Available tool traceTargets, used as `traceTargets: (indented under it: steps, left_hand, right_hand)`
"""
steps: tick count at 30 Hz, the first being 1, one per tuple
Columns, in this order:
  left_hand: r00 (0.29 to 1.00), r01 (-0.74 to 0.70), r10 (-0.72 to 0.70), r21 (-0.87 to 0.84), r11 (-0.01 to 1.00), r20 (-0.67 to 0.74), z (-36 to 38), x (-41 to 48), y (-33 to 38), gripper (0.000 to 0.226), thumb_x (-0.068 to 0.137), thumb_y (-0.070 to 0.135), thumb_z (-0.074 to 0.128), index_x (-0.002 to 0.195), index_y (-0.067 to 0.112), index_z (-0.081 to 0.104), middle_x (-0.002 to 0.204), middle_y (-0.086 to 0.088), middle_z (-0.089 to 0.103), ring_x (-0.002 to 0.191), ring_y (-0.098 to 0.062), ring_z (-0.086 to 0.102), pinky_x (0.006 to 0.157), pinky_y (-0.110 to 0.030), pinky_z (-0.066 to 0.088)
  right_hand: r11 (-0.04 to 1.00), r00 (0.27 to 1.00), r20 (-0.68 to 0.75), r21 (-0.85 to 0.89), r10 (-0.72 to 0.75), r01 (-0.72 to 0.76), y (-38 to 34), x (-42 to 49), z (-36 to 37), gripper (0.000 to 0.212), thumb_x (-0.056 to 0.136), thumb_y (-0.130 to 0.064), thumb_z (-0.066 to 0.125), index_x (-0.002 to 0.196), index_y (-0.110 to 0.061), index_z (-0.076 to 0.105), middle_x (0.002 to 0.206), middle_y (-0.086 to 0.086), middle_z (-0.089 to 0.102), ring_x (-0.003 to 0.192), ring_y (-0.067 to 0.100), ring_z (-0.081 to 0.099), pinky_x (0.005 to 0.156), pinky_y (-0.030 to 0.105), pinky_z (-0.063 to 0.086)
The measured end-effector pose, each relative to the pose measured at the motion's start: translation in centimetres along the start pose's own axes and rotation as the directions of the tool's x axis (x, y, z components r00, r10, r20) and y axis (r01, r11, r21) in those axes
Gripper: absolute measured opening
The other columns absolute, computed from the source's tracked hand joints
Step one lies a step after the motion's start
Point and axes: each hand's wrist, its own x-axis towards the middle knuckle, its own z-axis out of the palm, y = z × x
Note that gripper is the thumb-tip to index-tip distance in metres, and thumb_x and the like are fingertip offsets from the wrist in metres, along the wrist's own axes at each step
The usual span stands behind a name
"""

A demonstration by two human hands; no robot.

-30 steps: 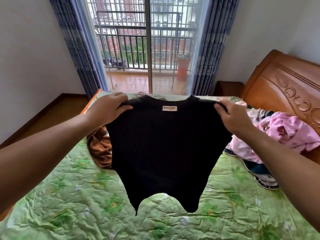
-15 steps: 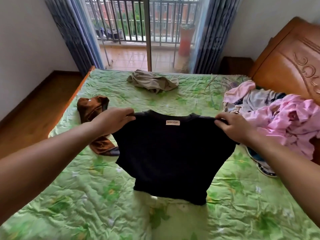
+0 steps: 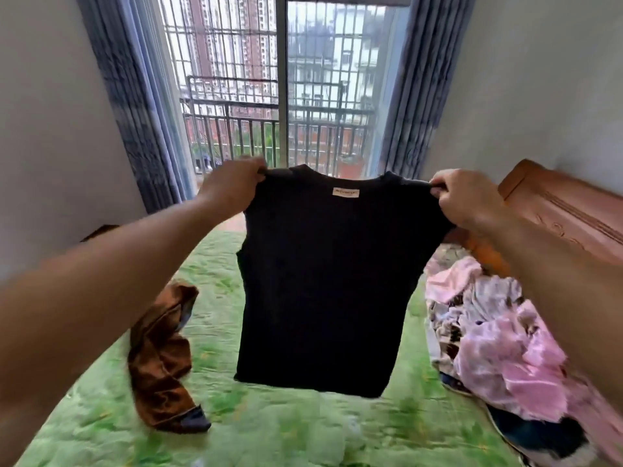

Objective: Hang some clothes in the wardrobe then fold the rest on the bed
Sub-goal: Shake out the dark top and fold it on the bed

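A black ribbed knit top with a small pale neck label (image 3: pixel 323 281) hangs in the air over the middle of the bed, held up by its two shoulders: the left hand (image 3: pixel 232 187) has its grip pinched closed on the left shoulder seam, the right hand (image 3: pixel 468 200) closed on the right one. It looks light, soft and limp — the body drops straight under its own weight, the hem clear of the bedding — so it should handle easily but will crumple if let go; the shoulders seem the right place to hold it for laying flat or for a hanger. Below, the bed carries a green quilted bedspread with a leafy print (image 3: pixel 269 429), rumpled rather than smooth. A crumpled brown velvety garment (image 3: pixel 158 365) lies toward the bed's left edge, a heap of pink and patterned clothes (image 3: pixel 499 348) along its right edge by the carved wooden headboard (image 3: pixel 566 210). Beyond the far edge — blue curtains (image 3: pixel 135 106) frame a barred balcony door (image 3: pixel 283 96).
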Motion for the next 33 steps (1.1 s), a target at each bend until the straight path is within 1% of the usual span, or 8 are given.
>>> traceTargets:
  steps: [4, 8, 12, 16, 21, 24, 28, 33]
  left_hand:
    - [0.992, -0.065, 0.063, -0.014, 0.998, -0.112, -4.0, 2.1, 1.1, 0.015, 0.102, 0.019, 0.049, 0.11, 0.018, 0.063, 0.094, 0.003, 0.05, 0.079, -0.022, 0.051, 0.07, -0.035, 0.041]
    - [0.992, -0.071, 0.067, -0.033, 0.997, -0.109, -4.2, -1.5, 1.6, 0.016, 0.102, 0.023, 0.051, 0.11, 0.023, 0.064, 0.097, 0.004, 0.056, 0.081, -0.023, 0.055, 0.068, -0.035, 0.042]
    - [0.996, -0.07, 0.071, -0.028, 0.997, 0.054, -0.5, -8.7, 1.5, 0.015, 0.103, 0.025, 0.049, 0.108, 0.026, 0.063, 0.1, 0.002, 0.059, 0.079, -0.027, 0.06, 0.067, -0.037, 0.05]
    - [0.97, -0.057, 0.069, -0.056, 0.997, 0.235, 5.7, -17.8, 0.9, 0.01, 0.101, 0.02, 0.054, 0.104, 0.021, 0.063, 0.098, -0.002, 0.059, 0.073, -0.029, 0.059, 0.06, -0.036, 0.047]
    - [0.86, -0.047, 0.027, 0.026, 0.999, 0.509, 15.7, -31.1, 0.0, 0.011, 0.102, 0.027, 0.052, 0.107, 0.025, 0.062, 0.1, -0.003, 0.06, 0.082, -0.033, 0.064, 0.057, -0.035, 0.042]
    - [0.777, -0.054, 0.019, 0.036, 0.998, 0.629, 21.5, -38.5, -0.3, 0.015, 0.101, 0.034, 0.051, 0.111, 0.03, 0.061, 0.103, -0.003, 0.059, 0.089, -0.032, 0.064, 0.059, -0.033, 0.04]
    - [0.624, -0.107, 0.01, 0.073, 0.992, 0.781, 27.6, -47.6, 0.2, 0.009, 0.088, 0.024, 0.068, 0.087, 0.023, 0.059, 0.082, -0.006, 0.055, 0.069, -0.032, 0.061, 0.05, -0.035, 0.037]
    - [0.481, -0.236, 0.041, 0.085, 0.968, 0.876, 32.4, -55.3, 0.8, 0.016, 0.072, 0.018, 0.078, 0.078, 0.026, 0.066, 0.073, 0.0, 0.059, 0.065, -0.027, 0.065, 0.057, -0.03, 0.038]
  right_hand:
    - [0.994, 0.993, -0.113, 0.108, 0.026, -0.014, -0.7, 0.8, -4.4, 0.015, 0.099, -0.014, 0.055, 0.106, -0.012, 0.068, 0.09, 0.011, 0.067, 0.084, 0.032, 0.062, 0.074, 0.036, 0.047]
    - [0.994, 0.991, -0.137, 0.105, -0.007, 0.021, -0.7, -2.5, -3.8, 0.014, 0.1, -0.018, 0.055, 0.103, -0.016, 0.068, 0.086, 0.005, 0.065, 0.08, 0.026, 0.056, 0.07, 0.033, 0.037]
    - [0.994, 1.0, -0.004, 0.106, -0.009, 0.009, 0.2, -7.7, 0.4, 0.011, 0.097, -0.017, 0.057, 0.096, -0.016, 0.068, 0.089, 0.005, 0.066, 0.083, 0.026, 0.058, 0.071, 0.035, 0.041]
    - [0.999, 0.962, 0.274, 0.04, 0.015, -0.028, 1.6, -15.1, 7.8, 0.012, 0.097, -0.018, 0.057, 0.094, -0.013, 0.067, 0.092, 0.008, 0.063, 0.091, 0.03, 0.061, 0.075, 0.036, 0.044]
    - [0.999, 0.814, 0.578, -0.024, 0.051, -0.045, 3.7, -26.8, 19.1, 0.016, 0.101, -0.026, 0.053, 0.102, -0.02, 0.068, 0.099, 0.003, 0.061, 0.096, 0.027, 0.062, 0.077, 0.036, 0.049]
    - [0.998, 0.718, 0.695, -0.065, 0.046, 0.0, 4.6, -34.1, 26.2, 0.018, 0.099, -0.025, 0.051, 0.101, -0.022, 0.068, 0.104, 0.005, 0.063, 0.095, 0.029, 0.064, 0.076, 0.038, 0.053]
    - [0.99, 0.596, 0.802, -0.119, 0.047, 0.082, 6.0, -43.3, 34.3, 0.021, 0.094, -0.02, 0.05, 0.107, -0.021, 0.067, 0.11, 0.006, 0.063, 0.103, 0.03, 0.064, 0.075, 0.036, 0.048]
    - [0.977, 0.483, 0.871, -0.171, 0.088, 0.129, 7.7, -51.2, 41.0, 0.021, 0.094, -0.021, 0.051, 0.108, -0.024, 0.066, 0.112, 0.003, 0.064, 0.109, 0.028, 0.061, 0.083, 0.037, 0.049]
